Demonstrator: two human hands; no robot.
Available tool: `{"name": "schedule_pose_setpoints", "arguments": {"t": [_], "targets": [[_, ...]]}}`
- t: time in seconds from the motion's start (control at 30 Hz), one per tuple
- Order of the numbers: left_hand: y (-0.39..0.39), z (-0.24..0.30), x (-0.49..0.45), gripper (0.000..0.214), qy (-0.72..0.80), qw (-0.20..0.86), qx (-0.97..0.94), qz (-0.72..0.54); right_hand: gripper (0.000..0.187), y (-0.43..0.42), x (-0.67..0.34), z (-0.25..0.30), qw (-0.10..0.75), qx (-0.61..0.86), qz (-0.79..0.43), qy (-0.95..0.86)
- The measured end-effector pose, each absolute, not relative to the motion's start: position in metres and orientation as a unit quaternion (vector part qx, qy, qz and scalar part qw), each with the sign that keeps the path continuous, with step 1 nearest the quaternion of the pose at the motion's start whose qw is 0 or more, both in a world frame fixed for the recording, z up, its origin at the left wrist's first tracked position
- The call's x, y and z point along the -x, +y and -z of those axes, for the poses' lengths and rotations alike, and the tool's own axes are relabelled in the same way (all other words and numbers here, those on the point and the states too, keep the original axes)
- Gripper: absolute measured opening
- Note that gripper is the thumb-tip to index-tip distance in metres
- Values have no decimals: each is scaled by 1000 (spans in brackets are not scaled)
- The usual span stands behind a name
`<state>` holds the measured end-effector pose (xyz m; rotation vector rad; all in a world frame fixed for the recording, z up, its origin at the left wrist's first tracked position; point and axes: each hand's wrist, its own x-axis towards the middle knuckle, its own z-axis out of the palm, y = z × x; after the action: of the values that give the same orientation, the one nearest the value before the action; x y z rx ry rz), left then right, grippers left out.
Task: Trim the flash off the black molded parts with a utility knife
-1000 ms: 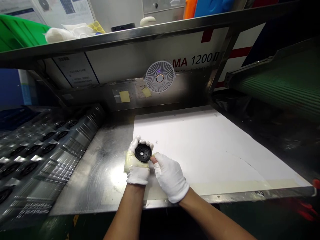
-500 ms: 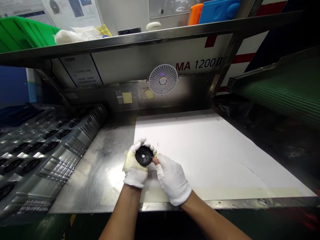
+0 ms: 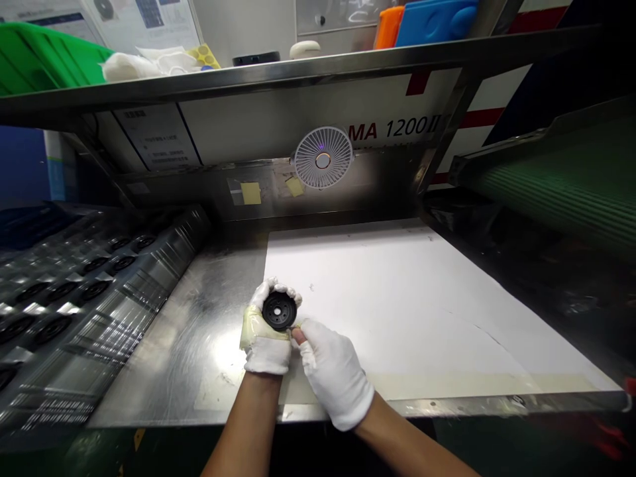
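Right hand (image 3: pixel 336 374) has slid nearer the counter's front edge (image 3: pixel 447 405), pinching a mostly hidden tool (image 3: pixel 291 329); left hand (image 3: pixel 256 324) grasps a black wheel (image 3: pixel 284 314).

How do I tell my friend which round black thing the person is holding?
Find the big flat white sheet on the shiny metal table. Near its left edge, a white-gloved left hand cradles a round black disc with a pale centre. Other dark round parts sit in see-through plastic trays; this one is held.
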<state>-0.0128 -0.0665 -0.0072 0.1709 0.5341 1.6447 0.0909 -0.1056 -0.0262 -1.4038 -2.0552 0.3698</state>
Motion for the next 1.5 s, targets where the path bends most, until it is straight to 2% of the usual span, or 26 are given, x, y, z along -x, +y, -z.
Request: {"name": "schedule_pose_setpoints", "arguments": {"t": [0.17, 0.43, 0.6, 0.8, 0.9, 1.03, 1.2, 1.5], "targets": [[-69, 8, 11, 3, 215, 653, -113, -717, 19, -97, -95, 23, 307, 557, -113, -763], [-68, 5, 10, 2, 210, 627, -50, -749, 20, -107, -85, 24, 304, 539, -127, -775], [-77, -1, 16, 25, 260, 664, -117, -691, 21, -102, -92, 25, 315, 540, -126, -770], [-70, 4, 13, 4, 212, 675, -62, -704, 21, -103, -94, 26, 313, 552, -138, -760], [-65, 8, 9, 2, 207, 662, -42, -719, 21, -106, -90, 26, 308, 547, -141, -765], [-67, 6, 10, 8, 212, 640, -58, -736, 20, -108, -86, 25, 310, 543, -134, -769], [-75, -2, 19, 31, 256, 681, -126, -674, 20, -105, -92, 26, 320, 532, -142, -771], [-65, 5, 7, 6, 210, 655, -77, -722, 23, -103, -94, 26, 319, 550, -137, -760]]}}
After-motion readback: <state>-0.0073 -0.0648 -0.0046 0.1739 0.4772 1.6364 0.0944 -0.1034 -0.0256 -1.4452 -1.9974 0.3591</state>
